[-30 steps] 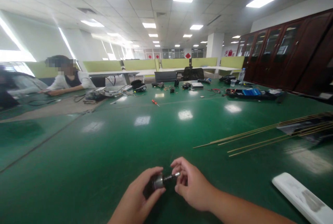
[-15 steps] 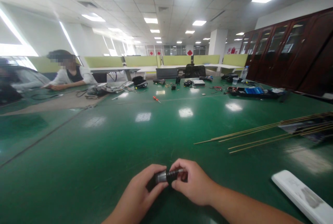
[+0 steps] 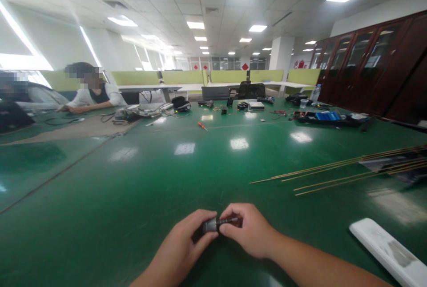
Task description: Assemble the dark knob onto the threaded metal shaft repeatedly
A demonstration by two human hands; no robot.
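Low in the middle of the view, just above the green table [image 3: 140,193], my two hands meet at a small silver-and-black cylinder [image 3: 210,225]. My left hand [image 3: 182,245] is closed round its silver body, thumb below and fingers above. From its right end sticks out a dark ribbed shaft [image 3: 227,221] with a thin tip. The thumb and fingers of my right hand [image 3: 251,229] are pinched about that shaft. Its far end is partly hidden by my fingers.
Thin brass-coloured rods [image 3: 320,176] lie at the right, and a long white case [image 3: 387,249] at the lower right. A red screwdriver [image 3: 202,125] is farther off. Electronic parts and an open black tray [image 3: 320,120] line the far edge. A person [image 3: 95,93] sits at the left.
My right thumb and fingers have shifted slightly along the shaft, which now looks thinner between the hands. My left hand keeps its hold. The view has moved a little.
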